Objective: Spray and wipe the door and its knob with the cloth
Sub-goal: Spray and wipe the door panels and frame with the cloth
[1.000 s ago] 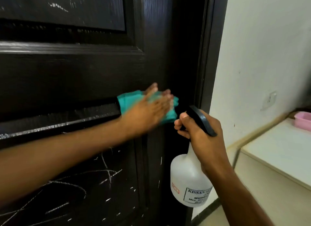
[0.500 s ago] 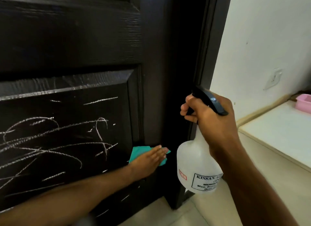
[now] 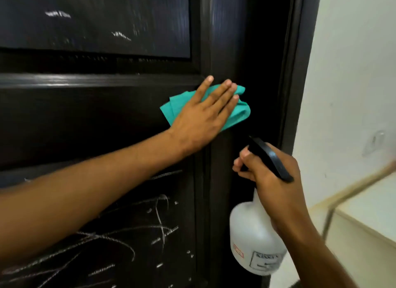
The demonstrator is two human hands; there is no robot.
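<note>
A dark brown panelled door [image 3: 96,120] fills the left and middle of the head view, with white chalk scribbles on its lower panel. My left hand [image 3: 205,116] presses a teal cloth [image 3: 239,110] flat against the door's right stile, fingers straight. Below and to the right, my right hand [image 3: 272,176] grips the black trigger head of a white translucent spray bottle [image 3: 252,242], held close to the door's edge. No knob is in view.
The dark door frame [image 3: 300,73] runs down beside a white wall [image 3: 353,73] with a switch plate [image 3: 374,141]. A pale counter or ledge [image 3: 368,212] sits at the lower right.
My left hand with the cloth has swept up from low on the door to the middle rail. The view has lifted with it. The spray bottle stays in my right hand.
</note>
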